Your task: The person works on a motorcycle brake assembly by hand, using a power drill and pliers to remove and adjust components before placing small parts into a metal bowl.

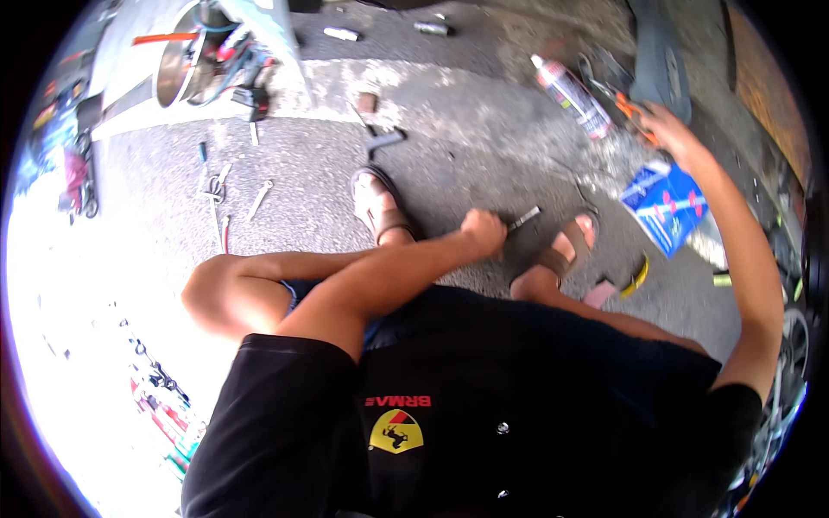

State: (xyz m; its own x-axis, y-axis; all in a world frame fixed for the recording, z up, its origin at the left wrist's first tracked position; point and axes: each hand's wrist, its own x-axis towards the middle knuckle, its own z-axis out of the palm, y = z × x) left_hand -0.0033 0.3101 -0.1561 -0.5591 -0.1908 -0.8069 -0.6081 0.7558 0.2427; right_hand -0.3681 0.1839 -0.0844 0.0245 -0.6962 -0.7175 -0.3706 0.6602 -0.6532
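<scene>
"What's the floor like?"

"Rough grey asphalt ground (302,168), crossed by a broad, worn, whitish strip (449,97)."

"And the light?"

"Very bright at left, where the ground glares white; dimmer at upper right, near a flat rust-brown surface (773,82)."

There are two hands (484,231) (667,134), two sandals (391,221) (553,259), one spray can (572,97), one blue packet (665,207) and one black shirt (570,414).

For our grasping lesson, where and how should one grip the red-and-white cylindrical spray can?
Probably around the middle of the spray can, from above: its straight body appears to lie on its side, white nozzle end toward the picture's upper left, while an orange-handled metal tool crowds its right.
</scene>
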